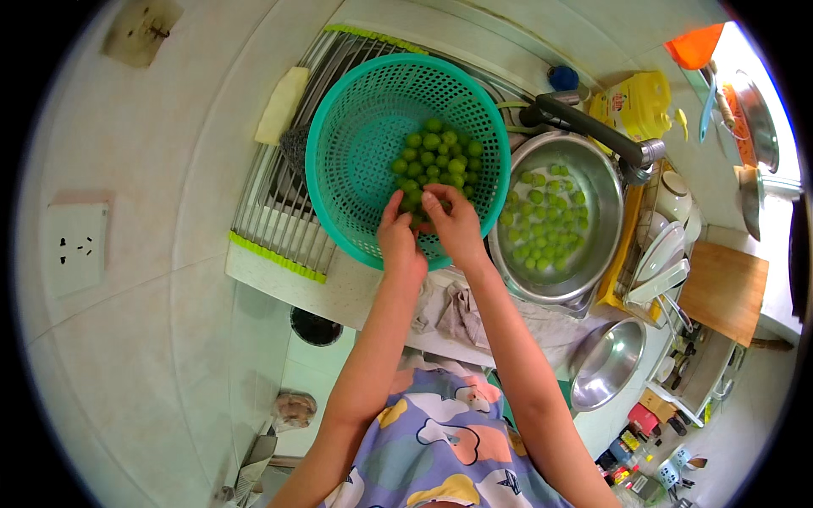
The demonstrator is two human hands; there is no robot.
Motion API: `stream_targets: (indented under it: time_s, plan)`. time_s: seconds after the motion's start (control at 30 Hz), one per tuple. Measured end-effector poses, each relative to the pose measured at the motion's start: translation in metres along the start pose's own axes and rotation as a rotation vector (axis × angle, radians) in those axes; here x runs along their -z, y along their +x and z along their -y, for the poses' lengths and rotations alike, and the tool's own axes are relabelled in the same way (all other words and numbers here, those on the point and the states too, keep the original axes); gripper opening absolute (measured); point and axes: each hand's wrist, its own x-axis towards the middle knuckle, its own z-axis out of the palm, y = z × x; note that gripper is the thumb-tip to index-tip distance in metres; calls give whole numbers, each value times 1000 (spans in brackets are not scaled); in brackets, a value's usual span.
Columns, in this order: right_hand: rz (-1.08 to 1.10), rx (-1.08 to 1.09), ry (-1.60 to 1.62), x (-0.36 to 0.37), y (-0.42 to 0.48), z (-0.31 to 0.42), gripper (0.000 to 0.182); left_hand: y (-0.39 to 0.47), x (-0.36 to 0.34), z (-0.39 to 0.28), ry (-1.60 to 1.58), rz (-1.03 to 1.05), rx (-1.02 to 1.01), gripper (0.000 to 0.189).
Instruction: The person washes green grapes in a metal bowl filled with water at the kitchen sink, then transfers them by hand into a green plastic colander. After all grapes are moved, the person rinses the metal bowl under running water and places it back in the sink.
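Observation:
A teal plastic colander [317, 171] rests partly over a metal roll-up drying rack [273, 203]. Round green fruits [432, 141], like grapes or small plums, are heaped along its right side. My left hand [401, 238] and my right hand [452, 222] are together at the heap's lower edge inside the colander, fingers bent around some of the fruit. How firmly the fingers hold it is hard to tell. Just to the right, a stainless steel basin [610, 216] holds water with many more green fruits in it.
A dark faucet [587, 127] reaches over the basin's upper right edge. Behind it stands a yellow jug [635, 105]. A dish rack with bowls and plates [664, 254] is at the right, beside a wooden cutting board [724, 289]. A cloth [462, 314] lies at the counter's front; an empty metal bowl [608, 365] sits lower right.

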Motion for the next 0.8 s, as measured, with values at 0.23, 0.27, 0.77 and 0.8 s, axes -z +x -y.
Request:
stream_targets:
  time_s: [0.23, 0.27, 0.77, 0.8]
  plan:
    - [-62, 372, -226, 0, 10, 14, 31, 0, -13, 7, 37, -32, -96, 49]
    - [-51, 382, -262, 0, 11, 16, 33, -1, -13, 7, 34, 0, -99, 49]
    - [-103, 173, -114, 50, -39, 0, 22, 15, -2, 17, 269, -23, -293, 46]
    - [-93, 155, -121, 53, -41, -2, 21, 16, -2, 15, 318, -16, -324, 46]
